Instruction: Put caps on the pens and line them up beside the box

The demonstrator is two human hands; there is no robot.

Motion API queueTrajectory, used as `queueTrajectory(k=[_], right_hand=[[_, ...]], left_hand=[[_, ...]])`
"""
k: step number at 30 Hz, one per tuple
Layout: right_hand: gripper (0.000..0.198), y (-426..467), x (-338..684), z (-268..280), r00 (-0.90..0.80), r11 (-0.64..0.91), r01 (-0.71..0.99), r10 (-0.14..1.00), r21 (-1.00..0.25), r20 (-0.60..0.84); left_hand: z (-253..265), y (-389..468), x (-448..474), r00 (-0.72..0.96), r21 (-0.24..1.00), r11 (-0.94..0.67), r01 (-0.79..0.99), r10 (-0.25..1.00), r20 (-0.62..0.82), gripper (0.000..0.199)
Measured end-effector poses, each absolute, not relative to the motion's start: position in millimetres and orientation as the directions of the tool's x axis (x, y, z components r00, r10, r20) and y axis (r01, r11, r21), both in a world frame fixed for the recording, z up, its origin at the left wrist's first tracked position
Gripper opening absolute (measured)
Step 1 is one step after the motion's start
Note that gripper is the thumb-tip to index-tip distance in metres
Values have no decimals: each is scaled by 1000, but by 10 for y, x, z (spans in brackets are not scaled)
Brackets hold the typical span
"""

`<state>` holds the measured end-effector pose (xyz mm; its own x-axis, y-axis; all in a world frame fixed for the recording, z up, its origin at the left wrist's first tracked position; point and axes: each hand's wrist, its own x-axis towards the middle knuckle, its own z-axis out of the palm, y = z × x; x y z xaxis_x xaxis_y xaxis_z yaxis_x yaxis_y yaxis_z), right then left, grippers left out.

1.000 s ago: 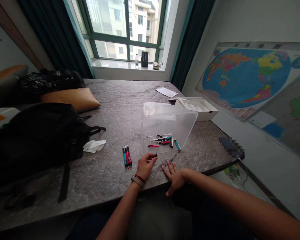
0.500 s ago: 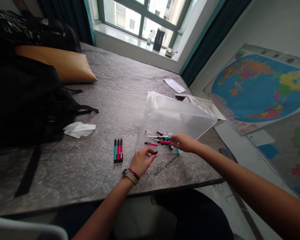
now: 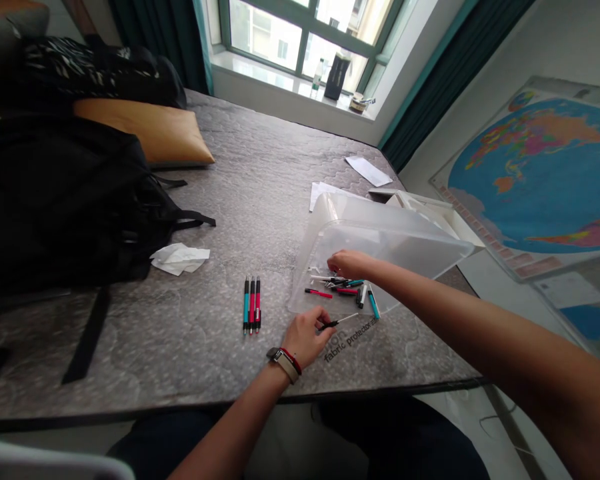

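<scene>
My left hand [image 3: 309, 335] is closed in a pinch on a black pen grip with a thin white refill [image 3: 349, 318] sticking out of it. Inside the clear plastic bin [image 3: 380, 230], which lies on its side, my right hand [image 3: 349, 264] reaches down among the small parts with its fingers curled; what they pinch, if anything, is hidden. Below that hand lie a pile of loose pen parts, a red barrel [image 3: 319, 293], a teal barrel [image 3: 373, 304] and a white-and-black piece [image 3: 363, 296]. Left of my left hand, three assembled pens [image 3: 252, 305], one teal and two red, lie side by side.
A crumpled tissue [image 3: 180, 259] and a black backpack [image 3: 65, 200] are on the left of the mattress [image 3: 250, 200]. Behind the bin are papers [image 3: 369, 171] and an open white box [image 3: 437, 212]. The mattress's front edge runs near my legs.
My right hand has moved from the front of the parts pile deeper into the bin, leaving a white-and-black piece in view. My left hand still holds the refill. The view has shifted.
</scene>
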<state>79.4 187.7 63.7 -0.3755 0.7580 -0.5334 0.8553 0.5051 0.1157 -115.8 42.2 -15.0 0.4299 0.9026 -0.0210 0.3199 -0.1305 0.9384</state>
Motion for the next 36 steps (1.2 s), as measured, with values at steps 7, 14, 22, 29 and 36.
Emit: queueTrajectory(k=[7, 14, 22, 29, 36], right_hand=[[32, 1878, 976, 594, -298, 487, 850, 760, 202, -578], [30, 1725, 1222, 581, -236, 426, 876, 788, 227, -569], [32, 1711, 1230, 629, -222, 432, 867, 781, 249, -583], [28, 1700, 1363, 662, -191, 365, 908, 796, 205, -574], [16, 1646, 1130, 600, -264, 309, 951, 837, 16, -480]], left_hand=[[-134, 411, -1128, 423, 944, -112, 311, 906, -32, 16], [-123, 349, -1108, 441, 917, -137, 374, 896, -46, 15], [-128, 351, -1114, 448, 919, -148, 367, 893, -35, 14], [-126, 353, -1133, 444, 919, -149, 365, 895, -31, 15], [-139, 328, -1131, 447, 908, -161, 386, 894, -31, 16]])
